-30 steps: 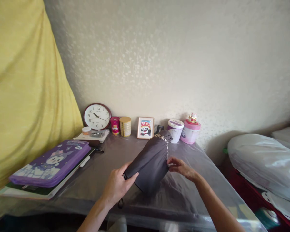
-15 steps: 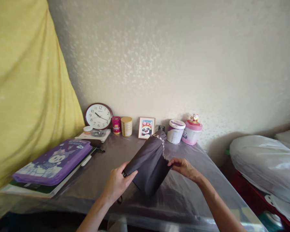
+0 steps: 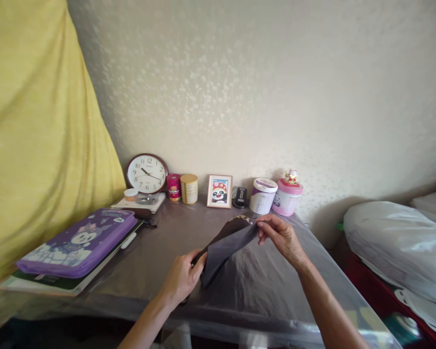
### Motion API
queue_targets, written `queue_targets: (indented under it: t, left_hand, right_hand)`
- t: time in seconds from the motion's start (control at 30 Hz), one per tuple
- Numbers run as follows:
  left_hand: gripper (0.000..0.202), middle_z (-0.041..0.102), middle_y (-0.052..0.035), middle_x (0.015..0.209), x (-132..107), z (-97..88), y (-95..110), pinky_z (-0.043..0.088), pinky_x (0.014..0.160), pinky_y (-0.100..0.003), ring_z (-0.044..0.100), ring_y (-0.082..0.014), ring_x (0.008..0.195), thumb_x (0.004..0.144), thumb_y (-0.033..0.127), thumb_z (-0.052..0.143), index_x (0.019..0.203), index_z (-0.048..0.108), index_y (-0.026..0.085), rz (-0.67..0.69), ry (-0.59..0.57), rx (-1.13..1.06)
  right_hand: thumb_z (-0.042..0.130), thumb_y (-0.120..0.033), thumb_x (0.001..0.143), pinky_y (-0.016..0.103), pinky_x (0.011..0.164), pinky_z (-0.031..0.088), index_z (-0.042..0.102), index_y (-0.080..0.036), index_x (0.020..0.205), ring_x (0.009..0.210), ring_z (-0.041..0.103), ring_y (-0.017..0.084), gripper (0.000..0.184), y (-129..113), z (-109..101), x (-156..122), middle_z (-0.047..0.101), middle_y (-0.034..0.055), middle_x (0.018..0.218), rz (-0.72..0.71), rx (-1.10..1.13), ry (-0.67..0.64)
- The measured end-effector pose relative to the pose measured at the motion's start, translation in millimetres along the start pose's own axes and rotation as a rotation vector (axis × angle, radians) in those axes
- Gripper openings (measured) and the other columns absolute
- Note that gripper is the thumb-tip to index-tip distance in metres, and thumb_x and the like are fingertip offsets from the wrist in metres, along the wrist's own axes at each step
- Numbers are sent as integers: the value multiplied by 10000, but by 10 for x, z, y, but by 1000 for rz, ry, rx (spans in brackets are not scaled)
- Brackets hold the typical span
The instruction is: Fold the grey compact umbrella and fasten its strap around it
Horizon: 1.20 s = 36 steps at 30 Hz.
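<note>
A dark grey fabric pouch (image 3: 225, 247) with a patterned trim at its far end hangs slack just above a table covered in clear plastic (image 3: 261, 295). My left hand (image 3: 183, 278) pinches the pouch's near end, fingers closed on the cloth. My right hand (image 3: 281, 237) grips the far end near the trim, lifted a little above the table. The cloth sags between both hands.
Along the wall stand a round clock (image 3: 147, 173), a red tin (image 3: 173, 187), a gold tin (image 3: 189, 188), a panda picture frame (image 3: 219, 191), a small black device (image 3: 240, 197), a white tub (image 3: 263, 195) and a pink tub (image 3: 286, 196). A purple case (image 3: 77, 242) lies at left; a plastic-covered bundle (image 3: 395, 242) at right.
The pouch has gone from standing wide and tilted up to a flatter, folded strip. My right hand moved up and away to its far end; the black device behind it now shows.
</note>
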<state>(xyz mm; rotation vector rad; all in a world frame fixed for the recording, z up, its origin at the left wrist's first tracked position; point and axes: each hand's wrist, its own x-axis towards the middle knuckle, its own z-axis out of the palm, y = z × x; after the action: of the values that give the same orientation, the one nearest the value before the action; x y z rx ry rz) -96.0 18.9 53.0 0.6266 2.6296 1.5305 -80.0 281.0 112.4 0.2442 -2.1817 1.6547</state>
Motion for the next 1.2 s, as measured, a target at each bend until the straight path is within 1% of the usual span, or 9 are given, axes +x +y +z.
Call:
queue_targets:
  t: [0.2,0.43,0.57,0.7,0.8,0.9,1.0,1.1,1.2]
  left_hand:
    - [523,466,16,497,-82,71,123,337,469,-219,445,-132,484,903,440,180,536,466,202,-4,-115,-36]
    - [515,363,24,456,-130,130,91,282,442,-239,415,-138,474,893,484,139,476,308,234,-10,-57,22]
    - [493,294,54,446,-130,143,66,266,462,-230,374,-115,447,893,494,219,496,328,222,84,-68,86]
    - [453,360,48,428,-124,148,60,284,495,-235,412,-119,439,885,465,324,511,390,216,99,-2,175]
    - [457,404,34,434,-106,144,44,286,505,-241,430,-126,440,902,423,295,520,432,212,109,5,205]
    - [442,458,23,478,-81,124,22,305,514,-233,453,-131,464,913,390,266,611,524,197,106,4,182]
    - [399,470,35,513,-62,81,5,338,518,-226,463,-133,471,915,390,268,892,596,163,80,19,104]
    - [478,419,70,485,-56,33,-5,357,510,-230,469,-143,450,913,394,283,1289,409,126,48,36,44]
    - [582,368,92,448,-62,6,-10,348,470,-225,458,-144,414,913,383,289,1422,187,123,42,32,41]
  right_hand:
    - [593,-454,777,265,581,534,543,-185,893,584,668,152,298,40,140,63,674,19,719,35,88,24]
    - [543,-439,815,282,665,538,548,-196,888,692,684,166,254,79,220,100,685,32,756,39,-31,41]
    - [487,-396,858,296,709,535,546,-222,892,739,684,171,187,6,263,83,697,20,776,-17,-206,-2]
    - [426,-341,894,299,745,514,554,-240,901,767,673,164,163,7,293,82,704,6,783,-114,-407,-99]
    - [425,-279,891,317,789,500,513,-245,1061,840,657,166,195,46,278,68,696,18,887,-180,-497,-166]
    - [508,-237,833,355,880,469,378,-243,1253,997,605,180,439,29,236,1,641,55,1083,-251,-548,-240]
    - [565,-204,766,403,975,393,421,-233,1246,1143,509,213,502,-47,216,-96,561,80,1219,-341,-694,-383]
    - [529,-94,685,439,1063,258,454,-211,1244,1248,390,230,576,-78,249,-153,499,85,1297,-424,-896,-481]
    - [459,-23,618,450,1091,162,424,-204,1287,1290,317,226,694,-10,288,-147,460,82,1334,-431,-1065,-488]
